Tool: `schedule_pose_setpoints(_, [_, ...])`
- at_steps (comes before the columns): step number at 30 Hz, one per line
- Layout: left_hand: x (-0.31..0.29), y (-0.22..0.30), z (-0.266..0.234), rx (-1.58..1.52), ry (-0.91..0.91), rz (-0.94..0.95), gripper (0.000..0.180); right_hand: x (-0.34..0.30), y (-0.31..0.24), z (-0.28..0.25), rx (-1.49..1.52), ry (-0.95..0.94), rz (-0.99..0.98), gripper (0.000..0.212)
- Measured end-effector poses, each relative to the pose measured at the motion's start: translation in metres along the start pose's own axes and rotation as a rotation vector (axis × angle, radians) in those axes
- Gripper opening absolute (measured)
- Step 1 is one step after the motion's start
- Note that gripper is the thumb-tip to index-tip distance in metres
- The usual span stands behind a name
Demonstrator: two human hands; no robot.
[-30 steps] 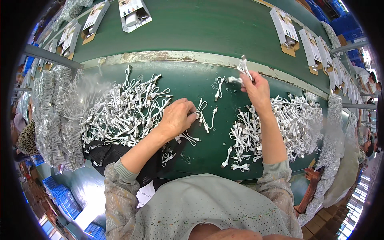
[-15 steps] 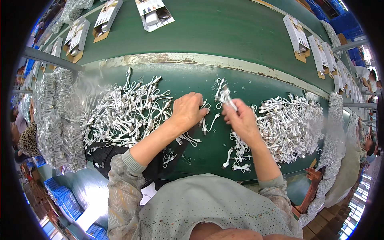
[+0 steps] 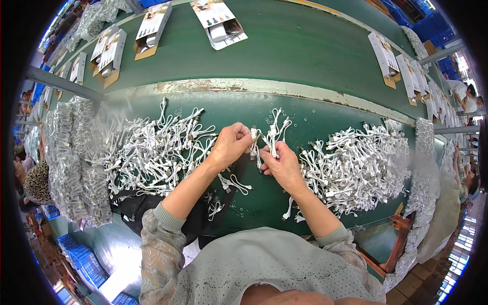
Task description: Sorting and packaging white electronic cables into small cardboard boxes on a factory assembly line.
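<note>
In the middle of the green worktable, my left hand point(image 3: 232, 144) is closed in a pinch on a white USB cable point(image 3: 254, 145). Just right of it, the fingers of my right hand point(image 3: 282, 165) are wrapped round a small bunch of folded white USB cables point(image 3: 275, 133), ends pointing up and away from me. The two hands are close together, the cables almost touching. A loose heap of white cables point(image 3: 157, 152) lies left of my left hand. Another, denser pile of cables point(image 3: 363, 168) lies right of my right hand.
Tiny clear clips point(image 3: 305, 120) are scattered beyond my hands. A worn pale ledge point(image 3: 218, 85) separates the table from a green belt point(image 3: 295, 46) carrying open white boxes point(image 3: 218, 28). Stacked clear bags point(image 3: 76, 157) stand at left. A black cloth point(image 3: 142, 208) lies at the near left edge.
My right hand has come nearer and leftward with its cable bunch, beside my left hand. The left hand has lifted a cable from the table. The boxes on the belt have shifted right.
</note>
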State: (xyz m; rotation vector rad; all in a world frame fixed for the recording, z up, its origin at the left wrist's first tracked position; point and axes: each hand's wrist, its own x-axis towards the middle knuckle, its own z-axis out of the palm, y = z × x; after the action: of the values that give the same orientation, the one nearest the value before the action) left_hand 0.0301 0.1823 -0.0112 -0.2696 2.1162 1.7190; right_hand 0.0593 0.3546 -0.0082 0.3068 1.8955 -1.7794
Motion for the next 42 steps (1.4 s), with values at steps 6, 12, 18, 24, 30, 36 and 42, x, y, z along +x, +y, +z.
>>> schedule_pose_setpoints(6, [-0.004, 0.001, 0.002, -0.267, -0.064, 0.054, 0.023, 0.007, -0.004, -0.001, 0.191, -0.04, 0.074, 0.023])
schedule_pose_setpoints(12, [-0.006, 0.017, -0.004, 0.186, -0.153, 0.146, 0.015, 0.011, -0.01, -0.003, 0.019, -0.011, 0.008, 0.02])
schedule_pose_setpoints(18, [-0.015, 0.025, -0.008, -0.333, -0.229, 0.217, 0.014, 0.008, -0.021, -0.009, -0.206, 0.009, -0.115, 0.017])
schedule_pose_setpoints(24, [-0.019, 0.025, -0.011, -0.361, -0.217, 0.299, 0.012, 0.01, -0.041, -0.014, -0.367, -0.044, -0.196, 0.015])
schedule_pose_setpoints(30, [-0.015, 0.042, -0.013, -0.223, -0.235, 0.339, 0.01, 0.017, -0.053, -0.024, -0.277, -0.154, -0.111, 0.013])
schedule_pose_setpoints(36, [0.007, 0.039, -0.021, -0.217, -0.095, 0.187, 0.018, 0.012, -0.065, -0.034, -0.156, -0.088, -0.106, 0.01])
schedule_pose_setpoints(42, [0.019, 0.034, -0.012, -0.287, -0.153, 0.143, 0.018, 0.022, -0.063, -0.051, 0.11, -0.123, -0.042, 0.012])
